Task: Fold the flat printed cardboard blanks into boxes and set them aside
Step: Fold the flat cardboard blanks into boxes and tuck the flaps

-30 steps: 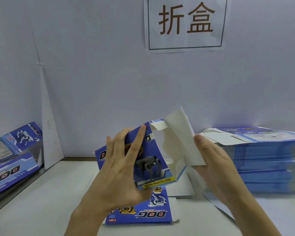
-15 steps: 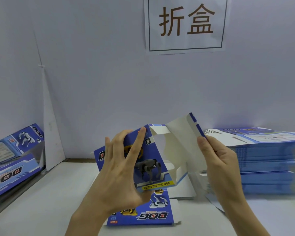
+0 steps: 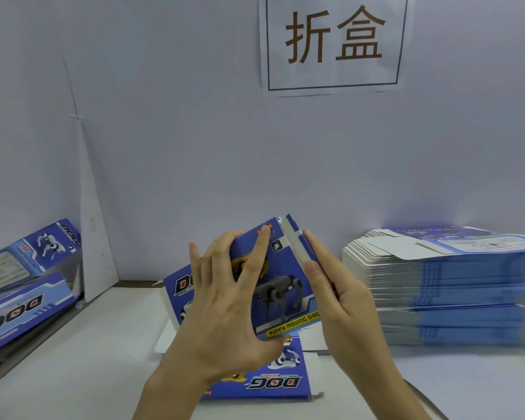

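A blue printed box (image 3: 285, 286) with a robot dog picture is held up above the table centre. My left hand (image 3: 225, 301) grips its front face, fingers spread over the print and thumb under the lower edge. My right hand (image 3: 334, 286) presses flat, with straight fingers, against the box's right end flap, which lies closed against the box. A flat blank (image 3: 273, 380) lies on the table beneath the box. A tall stack of flat blanks (image 3: 455, 286) stands at the right.
Folded boxes (image 3: 28, 280) lean at the far left by a white panel. A paper sign (image 3: 334, 43) with two characters hangs on the back wall. The white table (image 3: 88, 359) runs to the wall.
The right end flap, which stood open and white, has been pushed shut by my right hand. The box has lifted a little and tilted; my left hand keeps its hold.
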Demonstrator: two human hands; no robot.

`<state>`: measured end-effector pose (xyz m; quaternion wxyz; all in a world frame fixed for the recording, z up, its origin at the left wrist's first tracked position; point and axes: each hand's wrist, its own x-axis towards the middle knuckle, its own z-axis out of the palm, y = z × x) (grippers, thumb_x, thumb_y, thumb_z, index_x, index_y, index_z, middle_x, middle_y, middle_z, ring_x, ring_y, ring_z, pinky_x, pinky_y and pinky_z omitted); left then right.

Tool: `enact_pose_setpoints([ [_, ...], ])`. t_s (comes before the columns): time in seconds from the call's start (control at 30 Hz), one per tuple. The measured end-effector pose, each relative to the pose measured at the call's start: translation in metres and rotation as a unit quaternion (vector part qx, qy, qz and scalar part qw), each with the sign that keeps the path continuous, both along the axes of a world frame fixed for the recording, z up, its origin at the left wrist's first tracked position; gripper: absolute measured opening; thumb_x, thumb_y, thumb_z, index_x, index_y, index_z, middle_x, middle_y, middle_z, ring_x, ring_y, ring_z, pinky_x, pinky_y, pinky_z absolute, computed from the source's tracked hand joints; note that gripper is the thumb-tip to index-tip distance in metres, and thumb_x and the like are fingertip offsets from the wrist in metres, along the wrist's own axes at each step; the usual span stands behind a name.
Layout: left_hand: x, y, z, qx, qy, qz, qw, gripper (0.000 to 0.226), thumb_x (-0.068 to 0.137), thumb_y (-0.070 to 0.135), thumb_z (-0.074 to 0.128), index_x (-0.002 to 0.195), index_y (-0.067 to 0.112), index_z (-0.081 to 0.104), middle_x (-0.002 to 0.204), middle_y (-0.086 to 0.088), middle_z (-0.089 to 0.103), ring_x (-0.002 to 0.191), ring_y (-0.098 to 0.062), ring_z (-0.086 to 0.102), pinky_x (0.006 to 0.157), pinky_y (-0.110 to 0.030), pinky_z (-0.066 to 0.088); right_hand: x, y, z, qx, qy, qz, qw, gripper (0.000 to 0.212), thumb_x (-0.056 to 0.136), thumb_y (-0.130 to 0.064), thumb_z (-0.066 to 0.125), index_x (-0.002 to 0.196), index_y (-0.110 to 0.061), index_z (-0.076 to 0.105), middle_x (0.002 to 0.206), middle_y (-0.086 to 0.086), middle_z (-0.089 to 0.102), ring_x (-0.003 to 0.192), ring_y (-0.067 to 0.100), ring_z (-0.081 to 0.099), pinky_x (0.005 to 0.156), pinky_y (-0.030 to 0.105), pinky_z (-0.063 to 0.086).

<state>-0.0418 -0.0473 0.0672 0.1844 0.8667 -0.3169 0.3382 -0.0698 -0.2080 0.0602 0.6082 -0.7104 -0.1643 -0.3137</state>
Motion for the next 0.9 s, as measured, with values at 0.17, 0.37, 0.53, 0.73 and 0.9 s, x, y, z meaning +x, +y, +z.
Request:
enact_pose_setpoints([
  [0.17,-0.001,-0.009,-0.004,0.014,-0.016,0.017,1.000,0.128,0.052,0.066,0.066,0.151,0.030,-0.005,0.143,-0.006,0.015,0.140,-0.027,0.013,0.113,-0.051,-0.006,-0.001,0.000,-0.002,0.030,0.036,0.064,0.997,0.036,0.096,-0.051,0.047,0.132,-0.053,0.049,0.137,-0.015,0.056,0.130,0.013,0.052,0.099,0.044,0.051],
  [0.37,-0.002,0.001,0.003,-0.003,0.044,-0.008,0.999,0.125,0.049,0.072,0.056,0.144,0.047,-0.020,0.145,0.003,0.007,0.141,-0.013,-0.002,0.115,-0.042,-0.013,-0.001,-0.010,0.001,-0.066,0.046,0.105,0.991,0.051,0.089,-0.052,0.046,0.138,-0.059,0.037,0.147,-0.024,0.042,0.138,0.005,0.040,0.107,0.035,0.044],
  [0.53,-0.003,-0.001,0.002,0.009,0.055,-0.032,0.998,0.128,0.051,0.067,0.066,0.142,0.049,-0.023,0.144,0.012,0.001,0.142,-0.008,-0.006,0.112,-0.029,-0.022,-0.002,-0.011,-0.002,-0.044,0.013,0.111,0.993,0.058,0.083,-0.052,0.061,0.138,-0.056,0.042,0.139,-0.018,0.039,0.128,0.009,0.051,0.087,0.028,0.056],
  [0.73,-0.004,-0.005,0.000,-0.004,0.022,-0.038,0.999,0.127,0.050,0.059,0.071,0.150,0.035,-0.003,0.139,0.005,0.014,0.132,-0.022,0.015,0.112,-0.061,0.025,-0.002,-0.011,-0.001,-0.074,-0.008,0.077,0.994,0.052,0.087,-0.036,0.059,0.137,-0.046,0.044,0.135,-0.019,0.039,0.124,0.001,0.049,0.082,0.018,0.055],
  [0.9,-0.004,-0.008,-0.003,-0.012,0.032,-0.042,0.999,0.134,0.048,0.059,0.075,0.150,0.038,-0.008,0.140,0.006,0.014,0.129,-0.026,0.023,0.108,-0.060,0.033,-0.006,-0.013,0.003,-0.130,-0.036,0.034,0.990,0.048,0.091,-0.028,0.054,0.136,-0.043,0.045,0.138,-0.015,0.038,0.122,-0.008,0.042,0.079,0.005,0.047],
])
